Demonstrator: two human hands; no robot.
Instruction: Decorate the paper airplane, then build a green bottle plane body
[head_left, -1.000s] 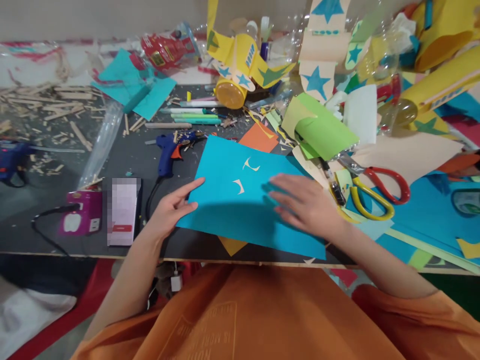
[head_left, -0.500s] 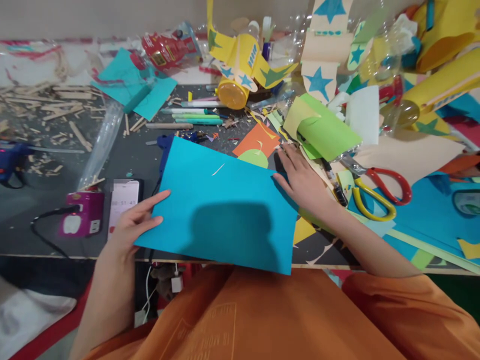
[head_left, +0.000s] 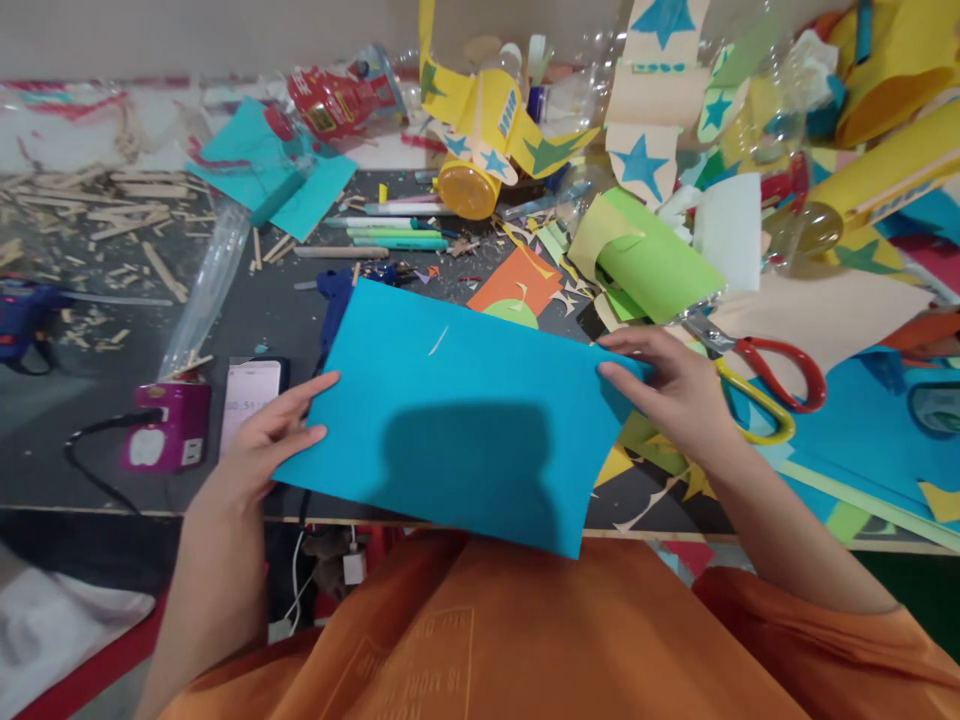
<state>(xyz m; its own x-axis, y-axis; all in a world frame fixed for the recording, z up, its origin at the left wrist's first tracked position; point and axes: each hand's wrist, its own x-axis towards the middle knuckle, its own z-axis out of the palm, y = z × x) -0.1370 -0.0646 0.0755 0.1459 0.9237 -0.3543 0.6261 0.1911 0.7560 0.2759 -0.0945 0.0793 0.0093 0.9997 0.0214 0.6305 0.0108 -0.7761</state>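
A blue sheet of paper point(head_left: 465, 380) spans the space between my hands at the table's front edge, with a thin pale sliver lying on it. My left hand point(head_left: 281, 430) pinches its left edge between thumb and fingers. At the top right corner, my right hand point(head_left: 667, 385) grips the sheet, and that corner curls upward. Scissors point(head_left: 765, 375) with red and yellow handles lie just right of my right hand. An orange paper piece point(head_left: 514, 280) shows behind the sheet's top edge. The blue sheet partly covers a blue glue gun point(head_left: 335, 300).
To the left are a phone point(head_left: 251, 395) and a purple power adapter point(head_left: 166, 425) with a black cable. Several markers point(head_left: 397, 240) and a yellow paper-wrapped bottle point(head_left: 472, 130) stand behind. Wood sticks point(head_left: 97, 205) litter the back left; a green paper roll point(head_left: 660, 255) lies at right.
My right hand has moved right from the dark tabletop behind the sheet and taken hold of the sheet's top right corner, bending it up. My left hand keeps its grip.
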